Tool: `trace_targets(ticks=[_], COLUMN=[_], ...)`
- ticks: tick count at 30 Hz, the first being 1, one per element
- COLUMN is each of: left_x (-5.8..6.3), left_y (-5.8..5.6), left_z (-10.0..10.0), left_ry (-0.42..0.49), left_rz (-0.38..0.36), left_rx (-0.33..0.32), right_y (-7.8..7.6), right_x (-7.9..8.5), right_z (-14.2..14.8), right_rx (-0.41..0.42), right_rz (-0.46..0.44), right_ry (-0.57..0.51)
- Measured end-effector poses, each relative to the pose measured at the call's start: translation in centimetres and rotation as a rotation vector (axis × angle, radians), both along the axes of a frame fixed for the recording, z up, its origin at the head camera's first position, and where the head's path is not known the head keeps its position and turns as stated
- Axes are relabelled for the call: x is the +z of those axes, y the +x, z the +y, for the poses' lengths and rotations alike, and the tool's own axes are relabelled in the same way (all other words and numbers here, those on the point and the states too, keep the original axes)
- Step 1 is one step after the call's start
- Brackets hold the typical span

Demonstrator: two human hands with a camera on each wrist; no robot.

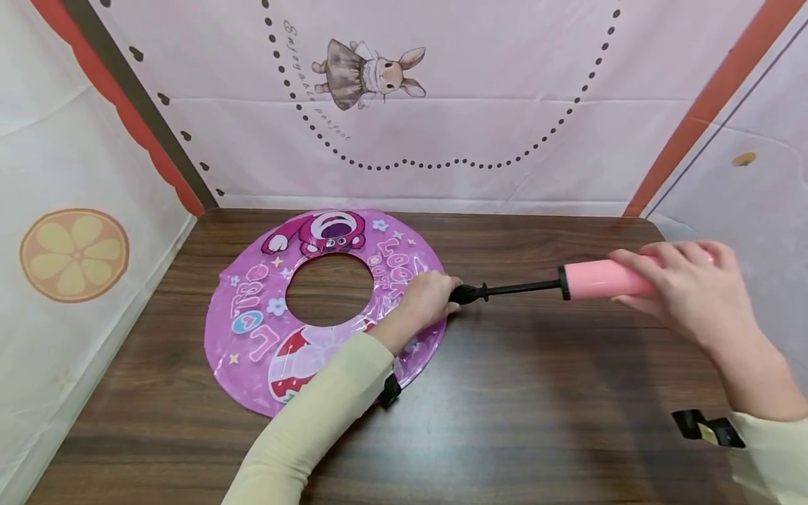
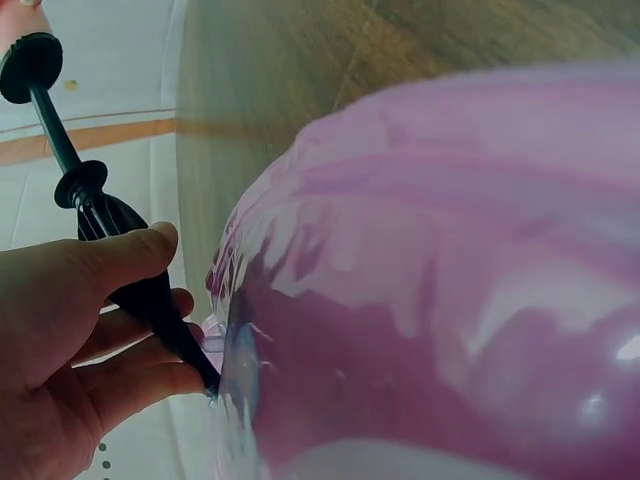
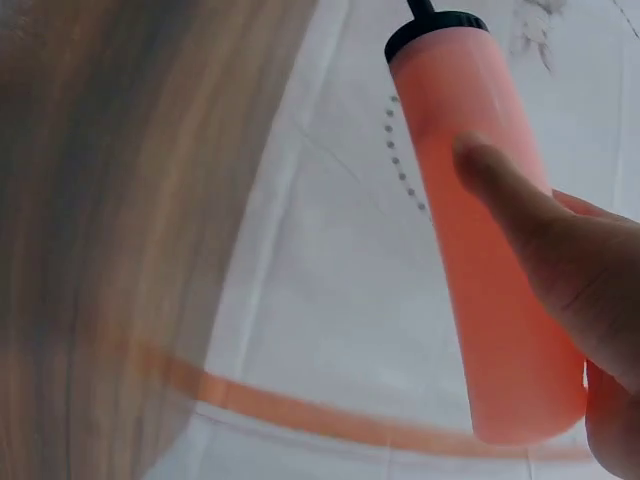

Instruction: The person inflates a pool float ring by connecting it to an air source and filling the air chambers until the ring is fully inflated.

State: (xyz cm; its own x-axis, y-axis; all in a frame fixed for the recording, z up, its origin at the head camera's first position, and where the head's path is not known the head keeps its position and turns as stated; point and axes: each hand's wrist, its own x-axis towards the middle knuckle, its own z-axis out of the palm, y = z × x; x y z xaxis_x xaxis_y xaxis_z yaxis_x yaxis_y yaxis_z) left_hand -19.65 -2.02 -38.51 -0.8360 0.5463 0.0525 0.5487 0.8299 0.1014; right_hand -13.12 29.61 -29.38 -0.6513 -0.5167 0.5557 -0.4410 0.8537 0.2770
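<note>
A pink hand pump (image 1: 600, 278) with a black rod and nozzle stretches across the right half of the head view. My right hand (image 1: 694, 287) grips its pink barrel, the thumb along the side in the right wrist view. The black nozzle end (image 2: 150, 295) is pinched between thumb and fingers of my left hand (image 1: 429, 298). In the left wrist view the nozzle tip meets a clear valve (image 2: 213, 340) at the edge of a purple swim ring (image 1: 246, 379). Partly plumped, the ring lies flat with a printed bear and strawberry, under my left forearm.
Everything is over a dark wooden table (image 1: 536, 421). Printed cloth walls (image 1: 473, 84) stand behind it and at both sides. Black straps hang by both wrists, one strap (image 1: 707, 429) near the right sleeve.
</note>
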Motion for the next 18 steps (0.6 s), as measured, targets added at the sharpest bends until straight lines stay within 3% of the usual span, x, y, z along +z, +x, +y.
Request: trace_targets(ticks=[5, 8, 14, 18], left_x=[0.0, 0.0, 0.0, 0.1], left_y=[0.2, 0.2, 0.2, 0.1], left_z=[0.1, 0.2, -0.1, -0.3], left_ry=[0.003, 0.011, 0.036, 0.032], left_rz=[0.026, 0.03, 0.039, 0.03], left_rx=[-0.029, -0.035, -0.007, 0.006], right_y=[-1.3, -1.7, -2.0, -2.0], right_x=[-2.1, -2.9, -3.4, -3.4], right_z=[-3.3, -5.2, -8.0, -8.2], right_rx=[0.086, 0.084, 0.073, 0.082], right_rz=[-0.04, -0.052, 0.0, -0.003], right_ry=[0.06, 0.094, 0.134, 0.123])
